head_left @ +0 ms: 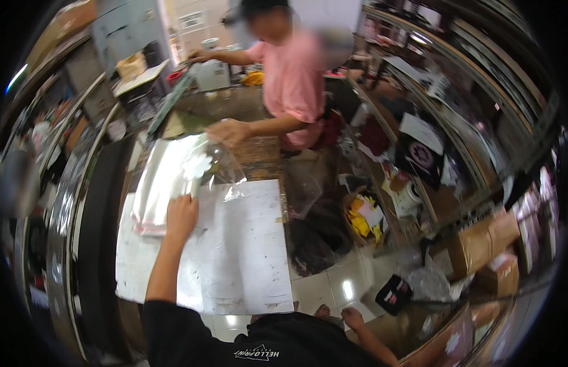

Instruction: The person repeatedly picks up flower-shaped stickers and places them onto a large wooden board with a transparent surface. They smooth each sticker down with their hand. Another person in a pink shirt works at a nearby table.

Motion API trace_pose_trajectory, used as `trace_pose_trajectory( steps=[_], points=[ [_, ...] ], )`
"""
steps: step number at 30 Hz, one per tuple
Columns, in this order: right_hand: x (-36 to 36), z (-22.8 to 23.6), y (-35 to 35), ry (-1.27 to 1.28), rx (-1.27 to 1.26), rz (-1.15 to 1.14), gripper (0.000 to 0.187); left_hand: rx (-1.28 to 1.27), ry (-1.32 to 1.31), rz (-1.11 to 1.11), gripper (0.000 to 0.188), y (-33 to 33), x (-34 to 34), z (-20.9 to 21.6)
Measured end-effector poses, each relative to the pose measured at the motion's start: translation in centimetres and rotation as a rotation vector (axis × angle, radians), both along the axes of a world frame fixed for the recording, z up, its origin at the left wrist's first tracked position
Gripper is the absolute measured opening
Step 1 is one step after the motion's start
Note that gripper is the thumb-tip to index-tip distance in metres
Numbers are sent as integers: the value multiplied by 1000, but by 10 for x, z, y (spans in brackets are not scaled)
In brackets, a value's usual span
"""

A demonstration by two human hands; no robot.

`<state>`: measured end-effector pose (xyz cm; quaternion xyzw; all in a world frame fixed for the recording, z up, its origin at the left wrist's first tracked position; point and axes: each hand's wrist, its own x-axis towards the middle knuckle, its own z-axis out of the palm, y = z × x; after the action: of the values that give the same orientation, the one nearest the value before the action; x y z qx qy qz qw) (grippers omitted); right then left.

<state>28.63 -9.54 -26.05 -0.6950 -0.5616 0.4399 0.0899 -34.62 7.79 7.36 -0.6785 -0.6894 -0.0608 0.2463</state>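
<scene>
My left hand [183,215] is closed on the near right part of a stack of clear plastic bags [158,177], which lies on a white board [241,257]. The bags are glossy, and a loose clear sheet spreads from their far right side. A pale flower-shaped print [197,166] shows on the plastic. Down at my right side, away from the board, my right hand [352,318] hangs with its fingers curled and nothing visible in it. Across the table, a co-worker's blurred hand [230,131] hovers at the far edge of the bags.
A co-worker in a pink shirt [293,79] stands at the brown wooden table [253,162]. Shelves [467,134] crowd the right. On the floor are a bin of yellow scraps [363,217], black bags [317,244] and cardboard boxes [479,244]. A long dark bar [100,238] runs along the left.
</scene>
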Motion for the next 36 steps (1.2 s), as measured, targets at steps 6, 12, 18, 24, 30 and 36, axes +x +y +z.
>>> trace_pose_trajectory(
  steps=[6, 12, 18, 24, 30, 36],
  points=[
    [-126, 218, 66, 793, 24, 104, 62, -213, 3, -332, 16, -52, 169, 25],
    [-145, 302, 80, 907, 294, 181, 86, -442, -225, -692, 42, -57, 301, -4],
    [-91, 302, 48, 541, 240, -211, 65, -601, -101, -939, 43, -61, 379, -32],
    [-34, 266, 20, 301, 285, -434, 57, -766, 46, -1214, 35, -78, 445, -44],
    [33, 218, 13, 385, 378, -607, 34, -1001, -297, -1301, 55, -99, 498, -34],
    [182, 223, -21, 377, 451, -713, 39, -1324, -655, -1326, 52, -102, 511, -45]
  ],
)
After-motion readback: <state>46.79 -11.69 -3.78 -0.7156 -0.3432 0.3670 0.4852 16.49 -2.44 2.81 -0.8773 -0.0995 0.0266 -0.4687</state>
